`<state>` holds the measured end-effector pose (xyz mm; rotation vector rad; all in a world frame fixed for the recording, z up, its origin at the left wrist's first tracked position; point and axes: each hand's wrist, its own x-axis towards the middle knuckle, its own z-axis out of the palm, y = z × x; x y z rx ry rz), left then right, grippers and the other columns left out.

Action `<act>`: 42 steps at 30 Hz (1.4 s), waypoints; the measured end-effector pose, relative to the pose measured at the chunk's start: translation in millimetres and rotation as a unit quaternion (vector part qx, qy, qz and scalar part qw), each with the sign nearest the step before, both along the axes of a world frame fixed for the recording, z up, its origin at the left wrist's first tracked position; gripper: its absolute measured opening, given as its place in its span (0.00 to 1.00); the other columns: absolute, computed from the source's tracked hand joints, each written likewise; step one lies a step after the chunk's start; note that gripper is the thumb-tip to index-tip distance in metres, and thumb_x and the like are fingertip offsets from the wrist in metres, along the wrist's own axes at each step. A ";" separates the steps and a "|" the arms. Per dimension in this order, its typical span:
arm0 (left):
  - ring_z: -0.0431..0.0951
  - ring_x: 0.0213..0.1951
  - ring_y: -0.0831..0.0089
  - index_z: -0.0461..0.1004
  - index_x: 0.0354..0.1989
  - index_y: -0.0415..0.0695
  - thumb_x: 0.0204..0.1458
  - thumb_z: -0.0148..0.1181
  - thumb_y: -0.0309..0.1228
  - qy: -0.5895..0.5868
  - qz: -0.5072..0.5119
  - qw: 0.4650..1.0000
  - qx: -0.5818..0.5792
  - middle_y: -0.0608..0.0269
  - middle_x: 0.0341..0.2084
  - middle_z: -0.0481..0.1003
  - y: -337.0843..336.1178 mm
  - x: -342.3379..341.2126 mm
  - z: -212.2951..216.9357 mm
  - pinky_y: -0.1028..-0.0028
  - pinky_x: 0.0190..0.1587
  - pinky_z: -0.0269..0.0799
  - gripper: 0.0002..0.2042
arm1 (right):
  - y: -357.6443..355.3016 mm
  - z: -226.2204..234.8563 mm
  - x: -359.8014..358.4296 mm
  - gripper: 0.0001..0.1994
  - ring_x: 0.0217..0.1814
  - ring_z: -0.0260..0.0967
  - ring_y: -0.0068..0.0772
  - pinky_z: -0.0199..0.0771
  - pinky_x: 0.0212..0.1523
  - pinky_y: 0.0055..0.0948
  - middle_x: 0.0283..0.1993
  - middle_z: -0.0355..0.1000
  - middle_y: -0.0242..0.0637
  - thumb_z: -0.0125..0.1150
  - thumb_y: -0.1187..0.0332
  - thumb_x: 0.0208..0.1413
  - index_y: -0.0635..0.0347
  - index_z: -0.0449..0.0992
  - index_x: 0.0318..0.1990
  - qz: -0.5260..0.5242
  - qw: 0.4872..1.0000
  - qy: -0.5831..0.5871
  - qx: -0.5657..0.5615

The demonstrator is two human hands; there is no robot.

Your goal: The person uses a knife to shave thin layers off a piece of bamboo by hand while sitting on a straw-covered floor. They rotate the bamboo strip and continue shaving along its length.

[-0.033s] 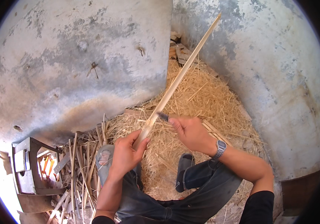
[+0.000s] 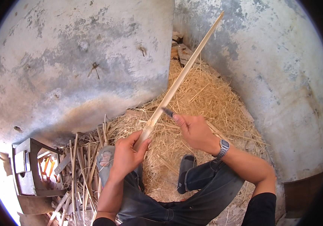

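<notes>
Ground (image 2: 270, 56) under straw shavings (image 2: 206, 98)

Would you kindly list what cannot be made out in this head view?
- Knife: handle hidden inside the right hand.
- Stick: lower end covered by the left hand.
- Ground under the straw pile: buried.
- Wooden box: contents bleached by glare at the left rim.

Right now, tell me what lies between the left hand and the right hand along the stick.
In the head view, only a short bare stretch of the pale stick separates left hand from the knife blade in the right hand.
</notes>
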<state>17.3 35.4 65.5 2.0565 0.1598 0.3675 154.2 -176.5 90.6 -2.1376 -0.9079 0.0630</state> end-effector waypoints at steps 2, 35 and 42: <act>0.78 0.24 0.82 0.81 0.44 0.35 0.59 0.68 0.27 -0.006 0.010 1.000 -0.006 0.66 0.21 0.79 0.9 -2.0 -4.6 0.78 0.28 0.71 0.09 | 2.5 -5.0 -2.2 0.21 0.20 0.69 0.57 0.67 0.25 0.47 0.19 0.68 0.52 0.51 0.56 0.73 0.64 0.78 0.34 0.003 1.000 -0.017 0.020; 0.83 0.25 0.58 0.81 0.47 0.35 0.57 0.69 0.29 0.004 -0.022 0.992 0.127 0.47 0.25 0.81 -13.2 9.6 -28.9 0.66 0.30 0.75 0.13 | 12.9 -28.1 -0.1 0.08 0.18 0.68 0.31 0.67 0.23 0.32 0.18 0.72 0.40 0.65 0.69 0.57 0.65 0.77 0.31 0.094 0.993 0.012 0.077; 0.83 0.24 0.62 0.81 0.47 0.37 0.58 0.69 0.30 0.028 -0.037 0.997 0.063 0.50 0.23 0.80 -4.2 10.5 -26.7 0.70 0.29 0.74 0.13 | 5.6 -11.2 7.4 0.08 0.22 0.76 0.35 0.73 0.25 0.36 0.21 0.72 0.36 0.69 0.67 0.54 0.60 0.80 0.36 0.083 0.995 -0.007 0.056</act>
